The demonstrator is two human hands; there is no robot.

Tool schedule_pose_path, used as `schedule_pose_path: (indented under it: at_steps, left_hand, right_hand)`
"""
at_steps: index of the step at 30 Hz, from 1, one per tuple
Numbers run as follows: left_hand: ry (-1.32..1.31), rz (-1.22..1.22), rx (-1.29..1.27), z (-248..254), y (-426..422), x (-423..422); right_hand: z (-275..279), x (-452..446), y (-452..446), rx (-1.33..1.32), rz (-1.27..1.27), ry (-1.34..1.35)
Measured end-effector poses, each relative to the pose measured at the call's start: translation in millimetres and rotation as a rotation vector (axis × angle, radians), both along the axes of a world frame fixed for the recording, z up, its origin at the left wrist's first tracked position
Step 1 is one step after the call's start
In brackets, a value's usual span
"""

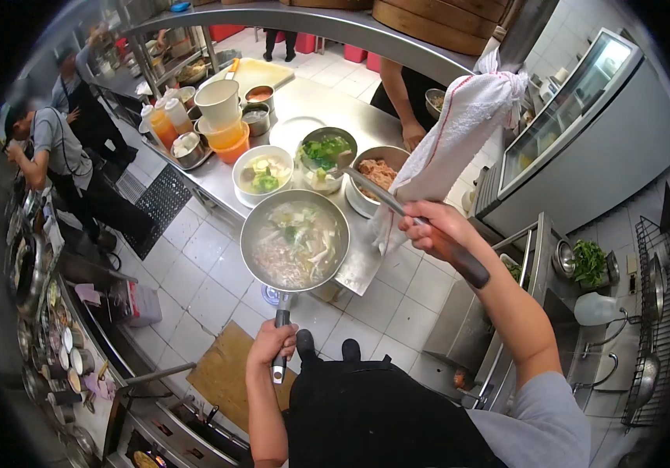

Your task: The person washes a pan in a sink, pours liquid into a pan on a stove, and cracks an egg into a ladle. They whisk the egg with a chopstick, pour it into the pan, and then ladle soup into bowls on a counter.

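My left hand [272, 343] is closed around the black handle of a pan [245, 257], which holds cloudy soup with pale strips and green leaves. The pan is held level at the counter's near edge. In my closed right hand [438, 226] is a long-handled ladle [375, 189]. Its head reaches toward a container of chopped greens [357, 147], and I cannot tell whether it touches the container. Left of the greens stands a white bowl [236, 183] of soup with green vegetables. A pot [403, 155] of brownish, minced-looking food sits to their right.
A white towel [460, 136] hangs beside my right hand. Stacked tubs [218, 97] and squeeze bottles [177, 115] stand on the steel counter [319, 109]. Another person's arm [403, 101] reaches in across it. Co-workers [58, 144] stand at left; a sink area lies right.
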State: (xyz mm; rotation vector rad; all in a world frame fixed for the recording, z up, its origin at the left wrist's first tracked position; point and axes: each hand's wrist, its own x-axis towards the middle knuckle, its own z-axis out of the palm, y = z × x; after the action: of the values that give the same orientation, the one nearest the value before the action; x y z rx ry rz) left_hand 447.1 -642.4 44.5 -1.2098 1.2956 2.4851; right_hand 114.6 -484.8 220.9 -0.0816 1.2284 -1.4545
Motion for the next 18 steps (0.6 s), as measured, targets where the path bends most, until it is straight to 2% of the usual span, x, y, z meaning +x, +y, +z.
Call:
schedule_pose_path:
  at_steps: [4,9,16,18]
  left_hand:
    - [-0.012,-0.003,0.003,2,-1,1]
    - [0.012,-0.020,0.002,-4,-3,3]
    - [-0.006,-0.012,-0.007,1,-3,1]
    - [-0.009,0.005,0.007,1,-2,3]
  right_hand:
    - [-38,-12,-26,0.035,-0.064,0.052]
    - [-68,-20,-42,0.115,0.040,0.256]
    - [-80,3,-47,0.209,0.074,0.428]
    - [-87,10,-42,0.272,0.200,0.748]
